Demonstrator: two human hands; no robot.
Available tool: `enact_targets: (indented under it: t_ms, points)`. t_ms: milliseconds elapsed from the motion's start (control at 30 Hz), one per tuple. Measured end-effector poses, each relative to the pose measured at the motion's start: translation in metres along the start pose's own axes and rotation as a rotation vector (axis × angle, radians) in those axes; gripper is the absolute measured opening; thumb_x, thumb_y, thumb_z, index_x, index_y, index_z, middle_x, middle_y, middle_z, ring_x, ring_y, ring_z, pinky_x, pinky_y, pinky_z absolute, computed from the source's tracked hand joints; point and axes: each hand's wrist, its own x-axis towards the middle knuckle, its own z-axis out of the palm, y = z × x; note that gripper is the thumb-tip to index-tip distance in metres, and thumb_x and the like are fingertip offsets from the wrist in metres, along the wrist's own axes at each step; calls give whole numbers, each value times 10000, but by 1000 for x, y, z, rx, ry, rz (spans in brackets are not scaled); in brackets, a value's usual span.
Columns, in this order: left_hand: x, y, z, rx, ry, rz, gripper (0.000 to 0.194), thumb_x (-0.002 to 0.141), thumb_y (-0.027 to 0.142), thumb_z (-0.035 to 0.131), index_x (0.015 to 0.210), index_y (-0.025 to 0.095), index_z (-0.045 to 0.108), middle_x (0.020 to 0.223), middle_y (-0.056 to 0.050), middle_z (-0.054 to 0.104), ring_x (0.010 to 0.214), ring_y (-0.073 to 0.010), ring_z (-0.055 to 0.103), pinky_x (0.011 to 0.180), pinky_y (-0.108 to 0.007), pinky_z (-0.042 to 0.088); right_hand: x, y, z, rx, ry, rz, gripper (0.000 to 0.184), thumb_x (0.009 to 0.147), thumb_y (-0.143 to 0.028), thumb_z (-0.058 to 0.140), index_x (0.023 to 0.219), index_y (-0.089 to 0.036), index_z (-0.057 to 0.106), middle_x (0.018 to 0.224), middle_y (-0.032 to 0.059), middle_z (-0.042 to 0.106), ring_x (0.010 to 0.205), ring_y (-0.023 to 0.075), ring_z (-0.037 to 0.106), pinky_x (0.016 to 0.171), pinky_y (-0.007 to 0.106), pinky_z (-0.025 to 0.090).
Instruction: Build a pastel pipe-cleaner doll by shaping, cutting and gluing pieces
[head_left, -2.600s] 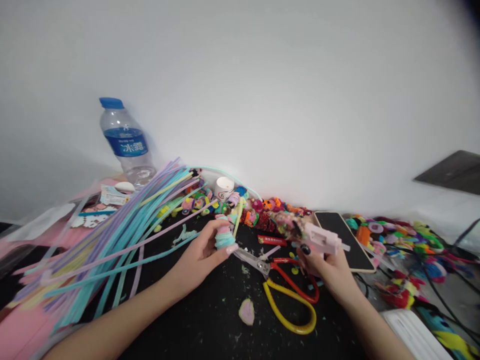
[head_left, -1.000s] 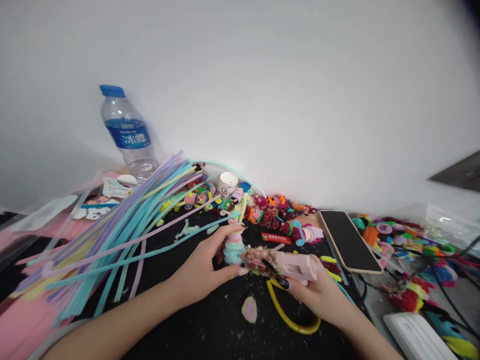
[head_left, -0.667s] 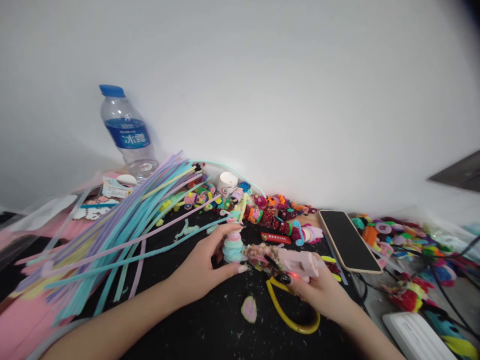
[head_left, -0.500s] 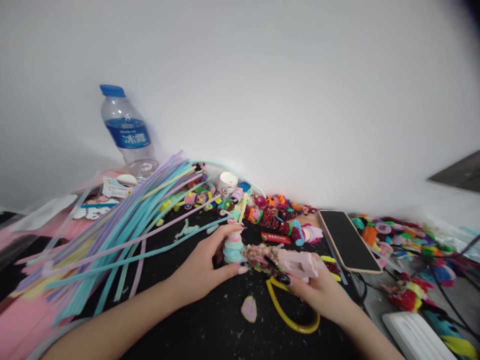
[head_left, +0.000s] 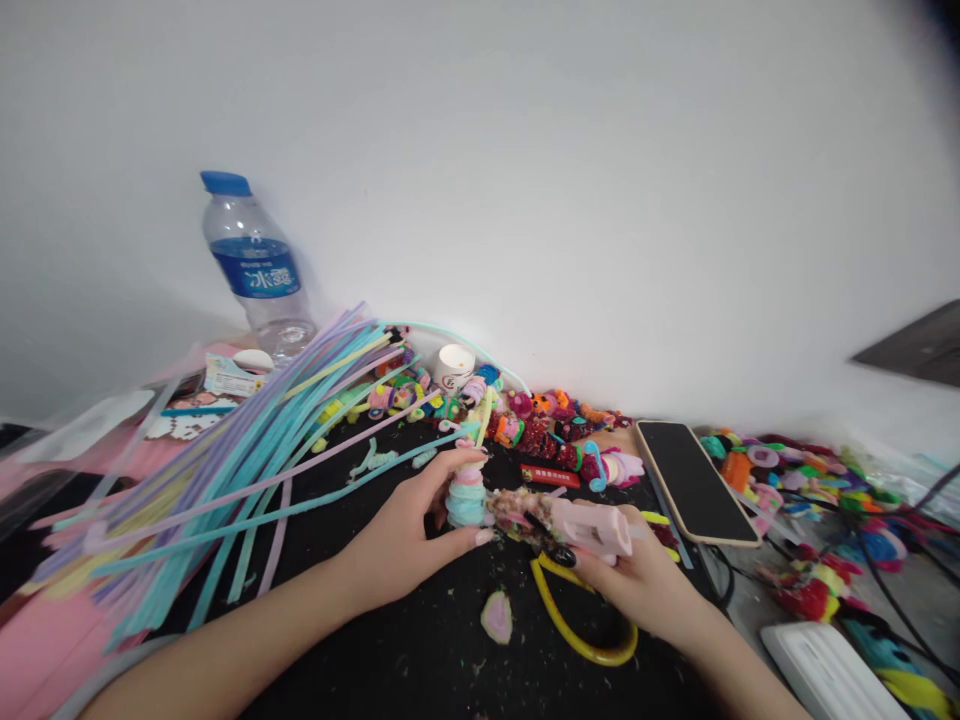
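My left hand [head_left: 409, 525] is closed round a small figure coiled from pink and turquoise pipe cleaners [head_left: 467, 492], gripping it between thumb and fingers. In my right hand [head_left: 626, 570] is a pink glue gun [head_left: 592, 528], its front crusted with fuzz and dried glue. The gun's nozzle end meets or nearly meets the coil's right side; the exact contact is hidden. Beneath the gun lie scissors, of which only the yellow handle [head_left: 600, 655] shows clearly. A flat, pale pink piece with a greenish edge [head_left: 496, 617] rests on the black table in front.
A bundle of pastel pipe cleaners [head_left: 277, 450] spreads across the left. Behind stand a water bottle [head_left: 255, 260] and a paper cup [head_left: 454, 367] by the wall. Finished pipe-cleaner figures [head_left: 536, 435] line the back. A phone [head_left: 697, 480], cables and a white box [head_left: 825, 670] lie right.
Since the oldest frame, my right hand has brought the glue gun left to the coiled figure, covering most of the scissors. Over the last second both hands have stayed nearly still.
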Motion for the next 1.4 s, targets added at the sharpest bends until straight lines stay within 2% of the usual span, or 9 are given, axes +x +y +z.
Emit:
enact_targets:
  t_ms: [233, 333, 533, 800, 1000, 1067, 1167, 1233, 1400]
  points:
    - [1, -2, 1, -56, 16, -15, 534, 751, 209, 607, 1221, 297, 371, 1232, -47, 467, 979, -206, 526, 815, -332, 445, 0, 0, -8, 6, -12, -70, 149, 799, -308, 491, 707, -197, 528, 570, -17, 516, 472, 124, 464, 455, 226, 375]
    - [2, -2, 0, -89, 27, -19, 526, 772, 204, 584, 1231, 302, 345, 1214, -43, 475, 958, -187, 528, 786, -308, 445, -1, 8, -13, -90, 125, -87, 143, 798, -274, 478, 887, -177, 534, 700, 28, 602, 576, 159, 557, 534, 246, 426]
    - [3, -4, 0, -132, 41, -14, 525, 785, 178, 562, 1241, 284, 324, 1154, -39, 513, 935, -170, 525, 735, -278, 432, 6, 29, -15, -516, 386, 202, 413, 814, -301, 438, 1191, -138, 405, 1084, 140, 575, 927, 293, 577, 736, 375, 458]
    - [3, -2, 1, -141, 44, -21, 525, 781, 191, 565, 1239, 271, 323, 1146, -55, 542, 943, -188, 544, 723, -291, 434, 13, 39, -5, -724, 334, 271, 413, 807, -211, 428, 1199, -82, 421, 978, 162, 563, 867, 307, 526, 738, 435, 442]
    - [4, -1, 1, -169, 40, -29, 517, 785, 193, 560, 1239, 274, 325, 1145, -52, 540, 953, -189, 555, 782, -323, 450, 9, 17, -6, -594, 510, 99, 392, 768, -252, 513, 1150, -173, 470, 1063, 143, 493, 975, 324, 460, 823, 494, 370]
    - [4, -2, 2, -186, 42, -31, 516, 788, 198, 560, 1240, 268, 321, 1149, -57, 541, 984, -198, 553, 820, -341, 448, 6, 2, -2, -413, 433, -44, 278, 786, -204, 508, 1064, -190, 500, 998, 113, 524, 938, 272, 488, 808, 421, 394]
    - [5, -2, 2, -210, 58, -22, 512, 788, 202, 567, 1233, 267, 322, 1194, -68, 524, 1043, -211, 536, 859, -352, 441, 2, -21, 10, -216, -12, -152, 117, 807, -226, 530, 921, -200, 535, 844, 53, 571, 787, 204, 514, 696, 326, 417]
    - [5, -1, 2, -217, 63, -14, 511, 787, 194, 569, 1229, 273, 325, 1228, -68, 506, 1088, -215, 514, 880, -356, 433, 1, -33, 19, -203, -189, -155, 186, 756, -314, 622, 888, -202, 554, 854, 38, 581, 812, 212, 505, 715, 333, 405]
    - [5, 0, 2, -217, 63, -21, 514, 787, 188, 566, 1233, 266, 324, 1233, -72, 511, 1096, -219, 516, 890, -368, 433, 1, -44, 30, -160, -321, -133, 225, 671, -264, 720, 817, -200, 560, 815, 2, 583, 826, 189, 499, 715, 286, 392]
